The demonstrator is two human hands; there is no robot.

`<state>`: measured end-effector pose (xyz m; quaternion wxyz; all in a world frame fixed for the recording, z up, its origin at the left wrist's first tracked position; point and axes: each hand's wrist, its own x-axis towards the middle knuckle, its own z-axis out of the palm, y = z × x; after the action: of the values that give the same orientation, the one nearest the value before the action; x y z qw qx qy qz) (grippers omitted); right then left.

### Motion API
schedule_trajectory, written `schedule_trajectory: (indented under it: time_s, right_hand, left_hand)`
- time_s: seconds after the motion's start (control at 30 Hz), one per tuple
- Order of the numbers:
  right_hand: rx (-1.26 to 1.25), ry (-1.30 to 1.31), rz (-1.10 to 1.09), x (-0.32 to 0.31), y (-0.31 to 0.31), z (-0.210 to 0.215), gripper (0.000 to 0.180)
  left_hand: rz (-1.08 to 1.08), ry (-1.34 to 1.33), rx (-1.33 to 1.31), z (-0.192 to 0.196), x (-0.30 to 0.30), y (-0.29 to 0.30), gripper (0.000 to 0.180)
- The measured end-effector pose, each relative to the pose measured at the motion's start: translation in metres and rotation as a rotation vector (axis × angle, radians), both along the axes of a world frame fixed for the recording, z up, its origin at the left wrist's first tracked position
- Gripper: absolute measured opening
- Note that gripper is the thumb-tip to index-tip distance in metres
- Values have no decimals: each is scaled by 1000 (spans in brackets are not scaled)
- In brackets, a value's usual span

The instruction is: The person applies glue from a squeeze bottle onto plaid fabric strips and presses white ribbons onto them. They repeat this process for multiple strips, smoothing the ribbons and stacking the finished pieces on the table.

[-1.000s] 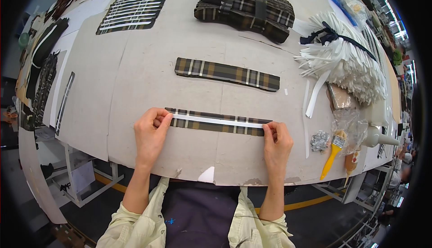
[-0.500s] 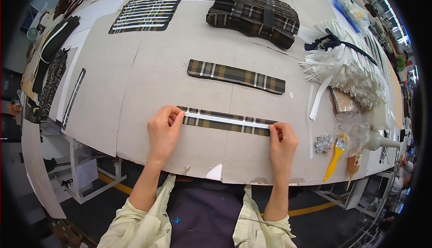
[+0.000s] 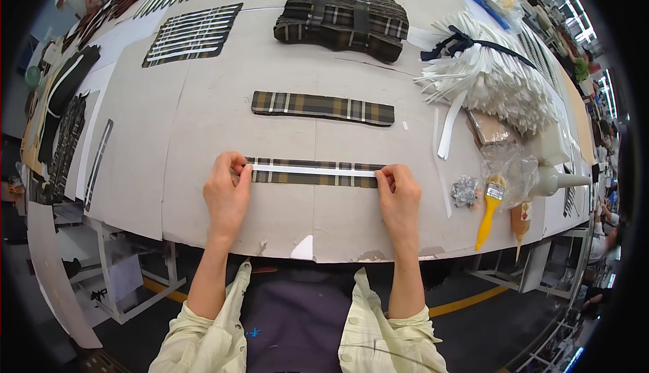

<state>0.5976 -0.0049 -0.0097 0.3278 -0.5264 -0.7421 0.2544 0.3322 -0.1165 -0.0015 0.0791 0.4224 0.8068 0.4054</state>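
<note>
A narrow white strip (image 3: 304,170) runs lengthwise along the middle of a dark plaid fabric piece (image 3: 297,179) on the table in front of me. My left hand (image 3: 228,187) pinches the strip's left end between thumb and fingers, at the fabric's left edge. At the other end, my right hand (image 3: 399,194) pinches the strip near the fabric's right edge. The strip looks straight between both hands. Just beyond lies a short stack of plaid fabric pieces (image 3: 323,108).
A strapped plaid fabric bundle (image 3: 341,21) sits farther back, with plaid pieces bearing white strips (image 3: 193,35) to its left. On the right are tied white strips (image 3: 493,79), a yellow-handled brush (image 3: 488,214), a glue bottle (image 3: 520,219) and a crumpled silvery lump (image 3: 464,191).
The whole scene has shifted left and turned slightly in the view. Both hands still pinch the white strip's ends over the same fabric piece.
</note>
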Motion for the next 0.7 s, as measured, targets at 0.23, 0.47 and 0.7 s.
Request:
schedule_trajectory:
  time_s: [0.23,0.47,0.7]
  right_hand:
    - [32,7,13,1,2,-7,10]
    - [43,-26,15,1,2,-6,7]
    - [415,-117,-67,12,-10,7,25]
  left_hand:
    - [-57,283,161,12,19,6,19]
    - [-658,401,130,-1,119,41,42]
    - [-688,423,138,-9,118,43,40]
